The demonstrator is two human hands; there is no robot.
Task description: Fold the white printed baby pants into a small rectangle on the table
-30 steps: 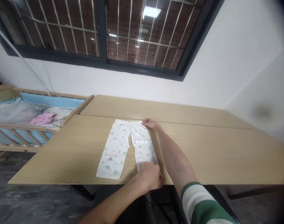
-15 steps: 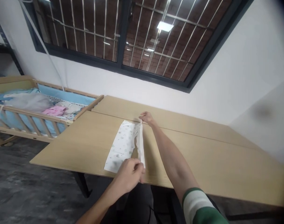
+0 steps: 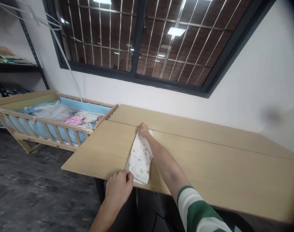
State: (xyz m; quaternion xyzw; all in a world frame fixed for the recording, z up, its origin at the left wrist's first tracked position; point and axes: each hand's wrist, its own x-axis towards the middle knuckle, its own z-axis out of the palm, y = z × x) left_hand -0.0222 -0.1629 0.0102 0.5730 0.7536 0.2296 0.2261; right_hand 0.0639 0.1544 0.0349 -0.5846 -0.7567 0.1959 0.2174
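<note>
The pants [image 3: 140, 158] lie folded lengthwise on the worktop [image 3: 209, 161], at its near edge. The left hand [image 3: 119, 190] has its grip closed on the hems, the right hand [image 3: 144, 129] on the waist. An uneven pull could shift the layers or drag the hems off the edge.

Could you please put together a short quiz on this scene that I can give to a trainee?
1. True or false: the patterned baby trousers lie on the wooden table, folded lengthwise with one leg over the other.
2. Which end of the trousers does the left hand hold? A) the far end B) the near end, at the table's edge C) neither end
3. Fill in: the pink garment lies in the ____ to the left of the table.
Key: 1 true. 2 B; the right hand pinches the far end. 3 crib.
</note>
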